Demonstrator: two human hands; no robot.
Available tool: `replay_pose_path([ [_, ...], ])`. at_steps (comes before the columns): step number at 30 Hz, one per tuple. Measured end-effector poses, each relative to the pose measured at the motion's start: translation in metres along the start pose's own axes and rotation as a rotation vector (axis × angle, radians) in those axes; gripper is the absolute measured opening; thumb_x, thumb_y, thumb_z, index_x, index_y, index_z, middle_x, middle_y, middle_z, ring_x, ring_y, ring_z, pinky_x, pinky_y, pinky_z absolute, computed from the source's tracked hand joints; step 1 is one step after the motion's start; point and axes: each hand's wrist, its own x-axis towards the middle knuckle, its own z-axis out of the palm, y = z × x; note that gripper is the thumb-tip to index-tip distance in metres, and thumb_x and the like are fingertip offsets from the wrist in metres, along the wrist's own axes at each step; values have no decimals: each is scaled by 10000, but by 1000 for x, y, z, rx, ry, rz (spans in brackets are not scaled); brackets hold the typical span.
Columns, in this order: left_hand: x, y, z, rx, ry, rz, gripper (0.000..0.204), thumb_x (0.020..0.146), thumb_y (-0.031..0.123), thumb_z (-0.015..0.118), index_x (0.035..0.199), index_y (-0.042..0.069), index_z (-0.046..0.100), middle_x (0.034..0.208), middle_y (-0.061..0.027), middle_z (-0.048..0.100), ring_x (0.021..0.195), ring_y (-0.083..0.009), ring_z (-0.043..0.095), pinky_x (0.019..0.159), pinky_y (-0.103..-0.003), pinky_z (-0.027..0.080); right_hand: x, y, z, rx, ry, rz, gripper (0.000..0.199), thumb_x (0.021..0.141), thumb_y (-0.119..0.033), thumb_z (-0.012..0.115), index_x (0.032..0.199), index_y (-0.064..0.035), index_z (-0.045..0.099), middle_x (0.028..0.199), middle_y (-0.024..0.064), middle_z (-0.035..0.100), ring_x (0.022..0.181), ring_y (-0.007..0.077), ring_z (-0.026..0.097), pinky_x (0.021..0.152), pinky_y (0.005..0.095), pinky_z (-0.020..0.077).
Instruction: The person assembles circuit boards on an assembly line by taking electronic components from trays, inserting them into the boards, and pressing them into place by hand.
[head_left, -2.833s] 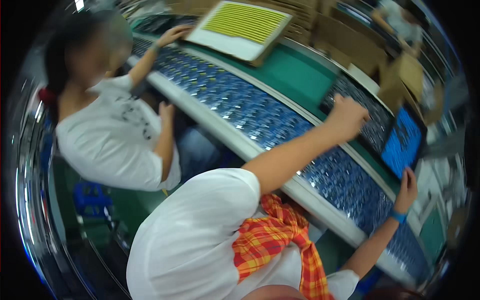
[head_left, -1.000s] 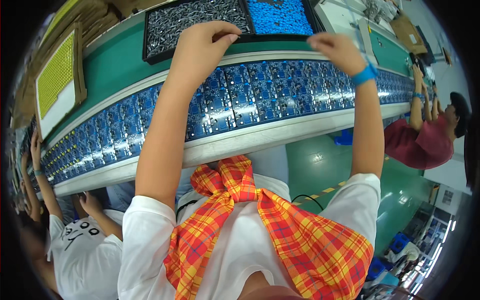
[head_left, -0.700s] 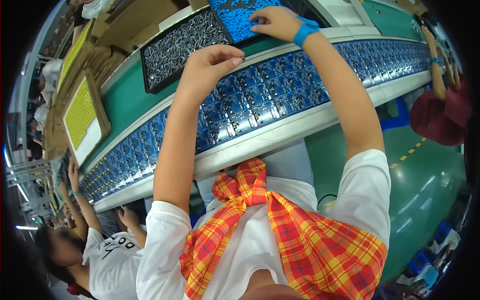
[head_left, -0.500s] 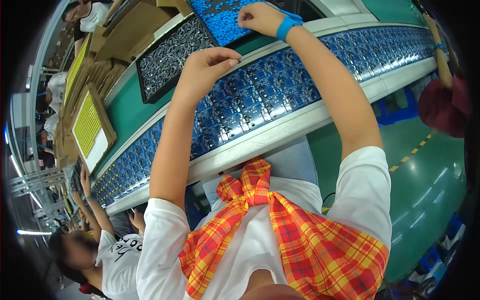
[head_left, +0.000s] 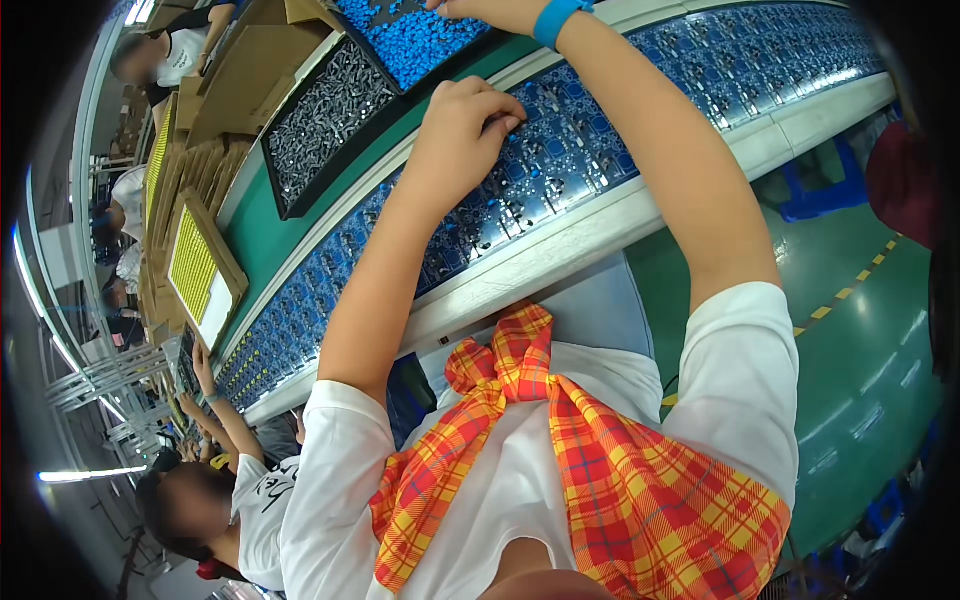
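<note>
My left hand (head_left: 462,135) is over the row of blue circuit boards (head_left: 545,185), thumb and fingertips pinched together low against the boards. Whatever those fingertips hold is hidden. At the upper edge of the view, my right hand (head_left: 495,10) reaches to a black tray of small blue parts (head_left: 425,55). Its fingers are curled together among the parts, partly cut off by the frame, and what they grip cannot be made out. A blue band (head_left: 556,20) circles the right wrist. Left of the blue parts sits a black tray of small grey metallic parts (head_left: 325,120).
A pale rail (head_left: 560,225) edges the line on my side. Beyond it, on the left, stand a carton of yellow pieces (head_left: 200,275) and stacked cardboard (head_left: 240,95). Another person (head_left: 260,510) works on my left. A blue stool (head_left: 825,185) stands at the right.
My left hand has moved right and down onto the boards; a small dark part showed in its pinch earlier. My right hand has shifted left, with its fingertips at the blue parts.
</note>
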Motion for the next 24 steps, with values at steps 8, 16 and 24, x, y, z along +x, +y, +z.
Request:
replay_pose_path([
  [8, -3, 2, 6, 19, 34, 3, 84, 838, 69, 681, 884, 78, 751, 870, -86, 634, 903, -302, 557, 835, -396, 454, 1, 3, -2, -37, 14, -12, 189, 869, -134, 704, 997, 2, 729, 896, 115, 738, 767, 195, 686, 689, 338, 546],
  [16, -7, -5, 5, 254, 88, 203, 134, 822, 52, 665, 895, 116, 757, 924, -50, 634, 935, -265, 562, 901, -398, 424, -2, 3, 2, 83, 38, -23, 178, 885, -99, 690, 1022, 12, 719, 913, 99, 729, 809, 166, 674, 723, 310, 538],
  [24, -10, 5, 8, 356, 96, 186, 134, 827, 106, 667, 921, 122, 762, 923, -55, 655, 939, -277, 601, 889, -418, 449, -13, -15, 4, 270, 165, -15, 136, 895, -81, 687, 1002, 0, 706, 852, 51, 693, 786, 121, 631, 694, 292, 518],
])
